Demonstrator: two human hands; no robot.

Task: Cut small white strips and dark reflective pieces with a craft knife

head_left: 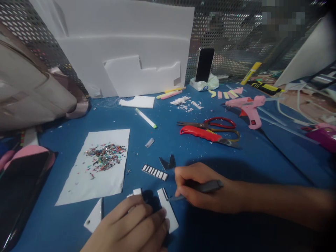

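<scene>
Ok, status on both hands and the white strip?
Right hand holding grey pen, tip at white strip. Left hand touching it. Striped piece nearby, clear of both hands.

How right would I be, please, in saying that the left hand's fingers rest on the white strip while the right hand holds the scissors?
Not quite: the right hand holds a dark pen, not the scissors, which lie on the blue table, as the head view shows. The fingers of the left hand do rest on the white strip.
</scene>
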